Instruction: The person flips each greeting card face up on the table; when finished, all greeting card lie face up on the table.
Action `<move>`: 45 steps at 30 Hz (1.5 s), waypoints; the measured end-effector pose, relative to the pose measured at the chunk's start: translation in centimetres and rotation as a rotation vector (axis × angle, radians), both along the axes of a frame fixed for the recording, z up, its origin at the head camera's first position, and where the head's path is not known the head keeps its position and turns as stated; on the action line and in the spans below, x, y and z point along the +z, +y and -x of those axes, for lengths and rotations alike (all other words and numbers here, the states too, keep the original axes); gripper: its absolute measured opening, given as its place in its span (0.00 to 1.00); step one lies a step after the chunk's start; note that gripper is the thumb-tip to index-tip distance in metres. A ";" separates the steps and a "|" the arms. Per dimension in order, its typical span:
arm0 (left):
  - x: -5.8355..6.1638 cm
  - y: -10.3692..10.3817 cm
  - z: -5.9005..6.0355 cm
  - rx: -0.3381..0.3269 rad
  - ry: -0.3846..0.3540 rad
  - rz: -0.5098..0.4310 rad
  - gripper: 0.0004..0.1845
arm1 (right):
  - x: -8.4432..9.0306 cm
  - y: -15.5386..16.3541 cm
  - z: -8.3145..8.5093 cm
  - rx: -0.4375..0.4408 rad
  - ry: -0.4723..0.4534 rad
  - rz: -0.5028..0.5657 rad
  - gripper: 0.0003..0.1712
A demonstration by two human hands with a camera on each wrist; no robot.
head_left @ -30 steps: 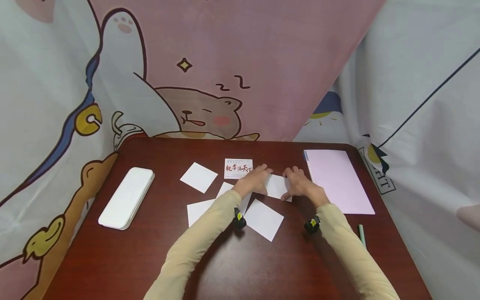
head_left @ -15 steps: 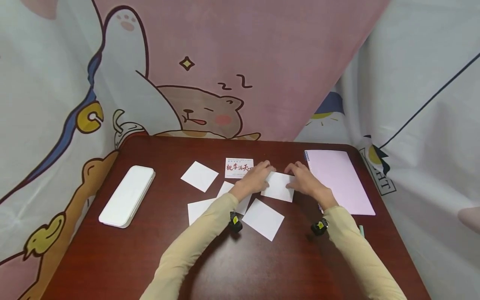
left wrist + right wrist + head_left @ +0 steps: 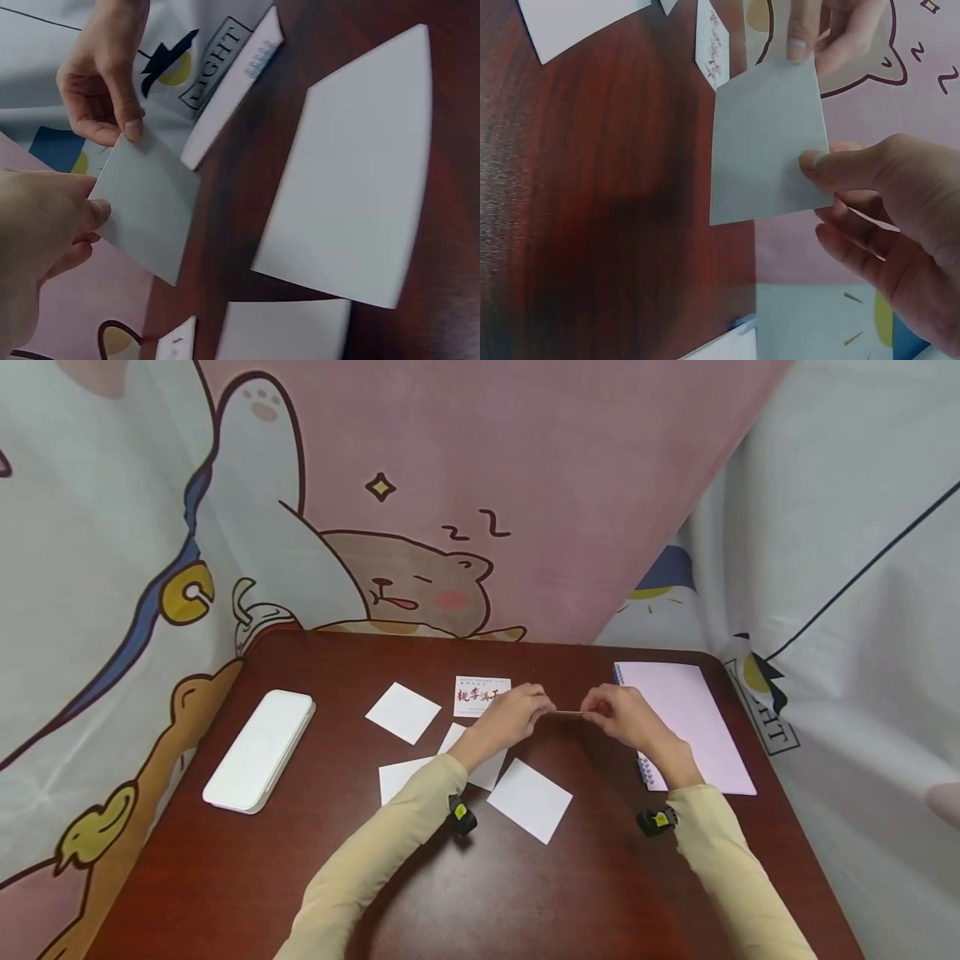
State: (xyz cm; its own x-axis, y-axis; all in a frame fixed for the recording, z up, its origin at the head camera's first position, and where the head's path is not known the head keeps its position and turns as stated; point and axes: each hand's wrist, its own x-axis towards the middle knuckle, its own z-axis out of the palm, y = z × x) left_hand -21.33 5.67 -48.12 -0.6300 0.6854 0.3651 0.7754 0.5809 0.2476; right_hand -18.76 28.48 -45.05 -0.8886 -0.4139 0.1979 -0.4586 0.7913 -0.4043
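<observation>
Thin, smooth, square white card (image 3: 769,142)

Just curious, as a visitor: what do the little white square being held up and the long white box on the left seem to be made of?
White square: likely thin matte paper or card, seen nearly edge-on from the head view. Box: probably smooth plastic or metal, with rounded corners; can't say which.

Person wearing long beige sleeves (image 3: 375,860), small black wrist cameras (image 3: 459,817) showing yellow marks, both hands being bare
</observation>
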 end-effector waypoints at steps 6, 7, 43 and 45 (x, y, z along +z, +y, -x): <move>-1.7 -0.2 -0.9 0.011 -0.005 0.103 0.11 | -1.7 -0.1 0.0 0.009 -0.030 -0.042 0.05; -1.9 -0.2 -0.9 0.013 -0.014 0.117 0.12 | -2.0 -0.1 0.0 0.008 -0.032 -0.045 0.05; -4.3 -0.5 3.0 0.074 -0.149 0.137 0.09 | -7.0 -1.3 4.0 -0.078 0.024 -0.129 0.07; -4.3 -0.4 3.1 0.072 -0.150 0.130 0.09 | -7.1 -1.2 4.0 -0.088 0.028 -0.129 0.07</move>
State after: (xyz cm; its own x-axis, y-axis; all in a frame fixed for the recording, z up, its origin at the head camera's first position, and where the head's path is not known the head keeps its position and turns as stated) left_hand -24.46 5.22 -52.41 -0.7200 0.6716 0.1750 0.6906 0.6683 0.2765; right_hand -22.72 27.25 -52.10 -0.9175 -0.3582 0.1731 -0.3947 0.8734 -0.2851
